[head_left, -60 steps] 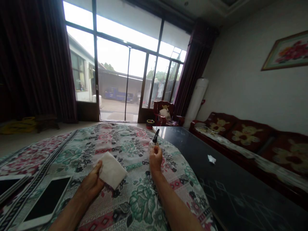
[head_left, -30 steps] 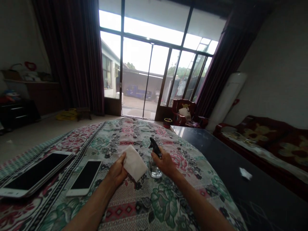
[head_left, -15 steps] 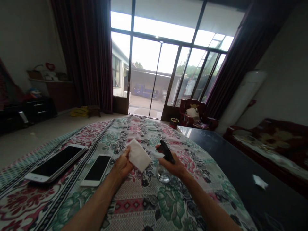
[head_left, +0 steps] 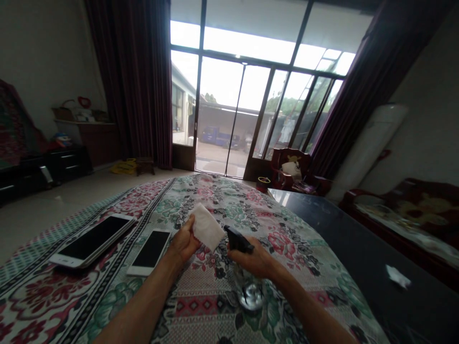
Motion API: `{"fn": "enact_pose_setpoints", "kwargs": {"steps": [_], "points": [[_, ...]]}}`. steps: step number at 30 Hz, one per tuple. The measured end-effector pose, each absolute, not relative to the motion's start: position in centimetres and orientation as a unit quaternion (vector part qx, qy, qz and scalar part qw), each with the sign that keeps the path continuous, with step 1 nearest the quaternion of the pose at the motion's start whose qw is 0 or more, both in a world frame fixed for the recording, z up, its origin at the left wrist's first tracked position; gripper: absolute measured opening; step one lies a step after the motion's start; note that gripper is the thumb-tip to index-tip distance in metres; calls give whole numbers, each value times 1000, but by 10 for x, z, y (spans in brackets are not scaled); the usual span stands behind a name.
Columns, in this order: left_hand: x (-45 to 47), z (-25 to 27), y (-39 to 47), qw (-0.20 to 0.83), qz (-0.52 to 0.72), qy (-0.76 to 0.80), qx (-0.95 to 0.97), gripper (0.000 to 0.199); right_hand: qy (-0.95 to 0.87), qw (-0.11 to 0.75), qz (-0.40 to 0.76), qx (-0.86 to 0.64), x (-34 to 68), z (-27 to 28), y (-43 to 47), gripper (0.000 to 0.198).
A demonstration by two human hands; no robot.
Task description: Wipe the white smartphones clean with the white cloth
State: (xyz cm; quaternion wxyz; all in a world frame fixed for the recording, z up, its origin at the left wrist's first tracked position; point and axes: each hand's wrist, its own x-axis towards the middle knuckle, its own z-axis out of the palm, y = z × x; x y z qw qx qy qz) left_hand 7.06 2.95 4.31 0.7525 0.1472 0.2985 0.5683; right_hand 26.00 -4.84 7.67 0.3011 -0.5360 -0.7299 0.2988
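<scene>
A folded white tissue (head_left: pixel 208 226) is pinched by one edge in my left hand (head_left: pixel 186 242), held up over the flowered cloth. My right hand (head_left: pixel 254 258) is closed around the neck of a clear spray bottle (head_left: pixel 251 292) with a black trigger head (head_left: pixel 238 240). The nozzle points left at the tissue, with only a small gap between them. Part of the bottle's body is hidden behind my right hand. Left of my left forearm lies a white phone (head_left: pixel 149 252), screen up and dark. Farther left is a larger white phone or tablet (head_left: pixel 93 240), also dark.
The patterned tablecloth (head_left: pixel 211 310) covers the table under my hands. To the right stands a dark glossy table (head_left: pixel 344 243) with a crumpled white tissue (head_left: pixel 398 276) on it. Beyond are a wooden armchair (head_left: pixel 292 167), a wooden sofa (head_left: pixel 416 215) and glass doors (head_left: pixel 220 119).
My right hand has tilted the spray bottle, bringing its black nozzle left and lower, close to the tissue. The bottle's base has swung nearer to me. The left hand keeps its hold.
</scene>
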Motion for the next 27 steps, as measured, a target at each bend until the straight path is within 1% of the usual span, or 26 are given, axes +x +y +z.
{"fn": "enact_pose_setpoints", "kwargs": {"steps": [4,7,12,14,16,23,25,27], "points": [[71,43,30,742,590,283,145,26,-748,282,324,-505,260,77,-49,15],[72,43,30,744,591,276,142,29,-746,236,332,-527,260,77,-50,11],[70,45,30,748,605,240,129,32,-740,189,335,-551,264,76,-47,8],[69,46,30,748,611,228,127,33,-742,158,342,-554,267,78,-47,6],[68,46,31,751,607,229,126,32,-742,146,353,-551,269,80,-46,6],[81,42,24,778,536,275,179,23,-735,188,343,-554,272,83,-45,4],[85,42,21,789,513,274,199,22,-731,238,323,-551,278,87,-43,6],[86,45,18,792,502,282,203,22,-714,299,263,-576,291,91,-38,9]]}}
